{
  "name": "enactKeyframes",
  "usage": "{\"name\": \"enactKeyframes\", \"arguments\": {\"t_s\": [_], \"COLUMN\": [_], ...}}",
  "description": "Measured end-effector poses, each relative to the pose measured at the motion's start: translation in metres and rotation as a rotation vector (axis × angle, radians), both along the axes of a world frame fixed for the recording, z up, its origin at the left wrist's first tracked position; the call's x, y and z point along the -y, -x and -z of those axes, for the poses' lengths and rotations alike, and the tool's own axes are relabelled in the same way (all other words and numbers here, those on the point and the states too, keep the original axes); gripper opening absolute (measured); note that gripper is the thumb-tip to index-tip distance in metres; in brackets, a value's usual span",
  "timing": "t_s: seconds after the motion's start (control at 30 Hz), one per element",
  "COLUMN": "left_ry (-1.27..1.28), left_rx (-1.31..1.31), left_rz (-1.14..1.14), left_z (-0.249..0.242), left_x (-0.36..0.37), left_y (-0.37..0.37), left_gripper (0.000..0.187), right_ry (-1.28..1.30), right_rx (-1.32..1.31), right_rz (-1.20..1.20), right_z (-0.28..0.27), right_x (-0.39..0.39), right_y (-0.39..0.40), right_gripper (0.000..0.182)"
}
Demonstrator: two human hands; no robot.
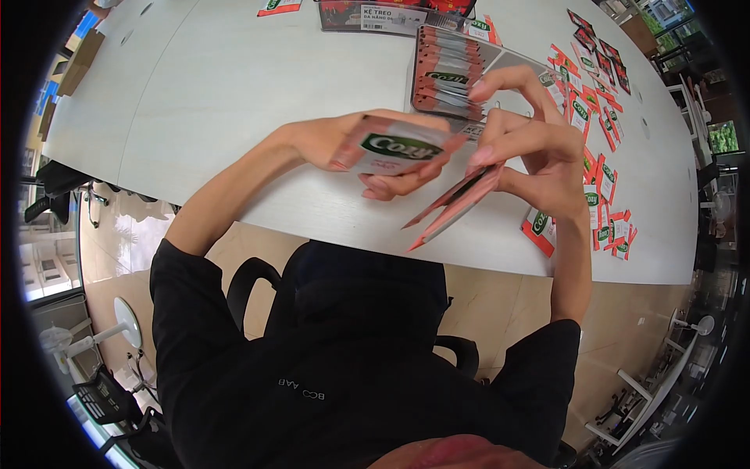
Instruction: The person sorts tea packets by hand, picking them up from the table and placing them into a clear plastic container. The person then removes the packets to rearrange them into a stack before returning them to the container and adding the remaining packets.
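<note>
Right now the left hand (355, 148) is curled around a small stack of Cozy sachets (394, 152), thumb on top and fingers folded underneath, green logo facing up. Just beside it, the right hand (531, 148) is partly closed: index finger and thumb pinch a thin fan of sachets (457, 205) that slants down toward the table edge, while the other fingers arch loosely above. Both hands hover over the near side of the white table (234, 102), close together, the two bundles almost touching.

Behind the hands stands a packed row of sachets (445, 74) lined up on edge, and beyond it a display card (391, 17) with printed text. To the right, loose sachets (601, 102) lie scattered across the tabletop, some flat, some overlapping, a few right at the near edge.

Down below, a black office chair (258, 285) sits under the table on a beige tiled floor, and white furniture shows off to the right.
</note>
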State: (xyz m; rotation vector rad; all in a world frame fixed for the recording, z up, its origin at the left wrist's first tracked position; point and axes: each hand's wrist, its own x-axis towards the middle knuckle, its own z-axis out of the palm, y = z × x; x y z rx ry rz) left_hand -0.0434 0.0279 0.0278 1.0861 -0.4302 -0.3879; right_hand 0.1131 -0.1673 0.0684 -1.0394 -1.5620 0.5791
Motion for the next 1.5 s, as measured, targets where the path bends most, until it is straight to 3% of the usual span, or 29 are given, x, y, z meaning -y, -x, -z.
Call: {"name": "enactKeyframes", "arguments": {"t_s": [0.07, 0.1, 0.13, 0.2, 0.33, 0.4, 0.53, 0.6, 0.73, 0.8, 1.0, 1.13, 1.2, 1.33, 1.4, 1.43, 1.5], "left_ry": [0.060, -0.251, -0.250, -0.490, -0.409, -0.346, -0.444, -0.279, -0.332, -0.284, -0.336, -0.277, -0.261, -0.133, -0.586, -0.629, -0.591], "left_rx": [-0.013, 0.059, 0.059, -0.179, -0.216, 0.002, 0.176, 0.236, 0.119, -0.081, 0.000, -0.012, 0.029, 0.053, 0.704, 0.848, 0.813], "left_rz": [0.078, -0.112, -0.112, -0.151, -0.273, -0.035, -0.185, -0.309, -0.227, -0.288, -0.341, -0.381, -0.337, -0.427, -0.735, -0.760, -0.823], "left_z": [0.012, 0.018, 0.021, 0.023, 0.018, 0.019, 0.013, 0.015, 0.012, 0.006, 0.018, 0.002, 0.001, 0.008, 0.018, 0.021, 0.023], "left_x": [0.002, 0.002, 0.002, 0.004, 0.007, 0.004, 0.025, 0.032, 0.022, 0.025, 0.018, 0.022, 0.021, 0.030, 0.029, 0.027, 0.030], "left_y": [0.001, 0.003, 0.004, 0.006, 0.008, 0.002, 0.002, 0.004, 0.004, 0.001, -0.001, 0.007, 0.007, 0.010, 0.012, 0.009, 0.010], "left_gripper": [0.059, 0.065, 0.065, 0.086, 0.069, 0.044, 0.042, 0.048, 0.051, 0.056, 0.051, 0.039, 0.022, 0.022, 0.026, 0.031, 0.031], "right_ry": [0.009, 0.015, 0.017, 0.107, 0.178, 0.163, 0.166, 0.306, 0.402, 0.360, 0.182, 0.155, 0.092, 0.025, -0.006, -0.036, -0.039], "right_rx": [0.064, 0.131, 0.130, 0.225, 0.114, 0.066, 0.028, 0.122, 0.246, 0.299, 0.049, -0.070, -0.107, -0.160, -0.139, -0.119, -0.126], "right_rz": [-0.023, -0.044, -0.044, 0.023, 0.091, 0.113, 0.219, 0.269, 0.219, 0.205, 0.289, 0.368, 0.359, 0.359, 0.326, 0.296, 0.300], "right_z": [0.000, 0.000, 0.001, 0.007, 0.003, 0.001, -0.006, -0.006, -0.010, -0.006, -0.011, -0.011, -0.006, -0.004, 0.001, 0.003, 0.001], "right_x": [-0.003, -0.005, -0.004, -0.004, 0.000, 0.004, 0.006, 0.007, 0.008, 0.007, 0.005, 0.009, 0.008, 0.004, 0.003, 0.003, 0.003], "right_y": [-0.002, -0.002, -0.002, 0.000, 0.001, -0.009, -0.018, -0.021, -0.022, -0.023, -0.025, -0.032, -0.035, -0.027, -0.033, -0.035, -0.032], "right_gripper": [0.039, 0.039, 0.039, 0.034, 0.031, 0.031, 0.030, 0.030, 0.030, 0.039, 0.060, 0.046, 0.041, 0.026, 0.023, 0.020, 0.019]}}
